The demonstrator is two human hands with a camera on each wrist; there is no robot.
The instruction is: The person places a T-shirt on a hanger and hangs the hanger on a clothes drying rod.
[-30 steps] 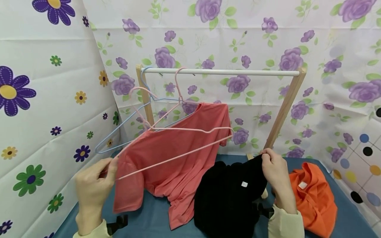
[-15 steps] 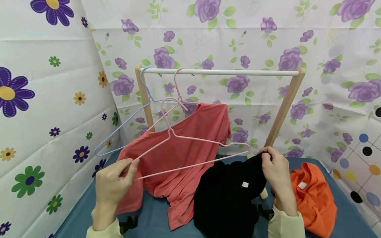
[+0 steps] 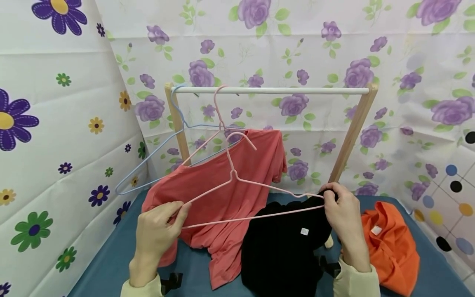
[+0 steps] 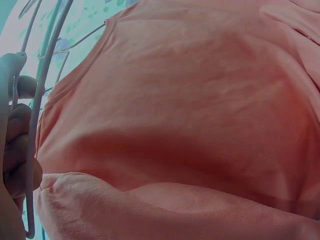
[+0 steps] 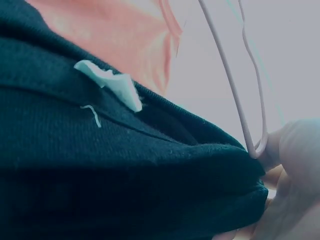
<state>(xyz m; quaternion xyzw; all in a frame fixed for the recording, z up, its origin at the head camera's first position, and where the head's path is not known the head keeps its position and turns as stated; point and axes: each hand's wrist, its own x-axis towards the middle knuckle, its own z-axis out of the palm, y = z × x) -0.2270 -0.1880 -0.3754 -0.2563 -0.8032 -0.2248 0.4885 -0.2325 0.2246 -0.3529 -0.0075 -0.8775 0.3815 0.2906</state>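
My left hand [image 3: 157,235] pinches a pink clothes hanger [image 3: 232,171] near its left corner, the hook pointing up and to the right. The hanger's far end reaches my right hand [image 3: 343,218], and in the right wrist view its tip lies right at the thumb. That right hand pinches the edge of a black garment [image 3: 278,247], which hangs in a bunch below. A white label [image 5: 110,82] sits inside the garment's opening, close to the hanger's end. Behind the held hanger, a coral T-shirt [image 3: 267,152] hangs on a second pink hanger [image 3: 217,108].
A wooden rack [image 3: 350,136] with a white rail [image 3: 297,90] stands at the back. A blue hanger [image 3: 144,161] hangs at the rail's left end. An orange garment [image 3: 393,251] lies crumpled on the blue tabletop [image 3: 200,276] at right. Flowered sheets [image 3: 252,53] surround the table.
My left hand has moved right, bringing the pink hanger across the coral T-shirt until its right end meets my right hand. The right hand has stayed in place on the black garment.
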